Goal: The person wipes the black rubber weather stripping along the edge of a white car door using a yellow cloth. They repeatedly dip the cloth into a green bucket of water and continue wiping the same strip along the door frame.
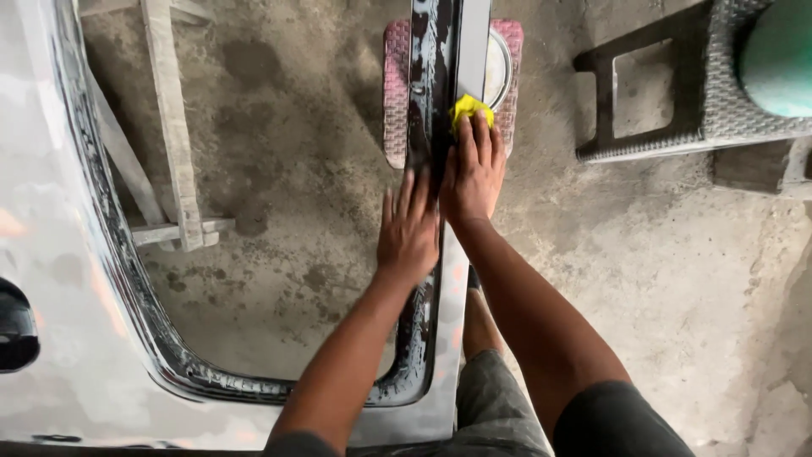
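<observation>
Right hand flat, fingers together, pressing yellow cloth onto grey door frame, cloth at 12 o'clock of the fingertips. Left hand at 8 o'clock of right, palm down, fingers slightly spread on wet black strip.

We see a car door panel lying flat, its window opening over the concrete floor. Our left hand rests on the frame bar along the panel's right edge; our right hand sits just beside it, pressing a pad onto that bar. The bar's far end lies on a woven stool. A second stool stands right, well apart. Wooden slats lie below the opening's left part.
</observation>
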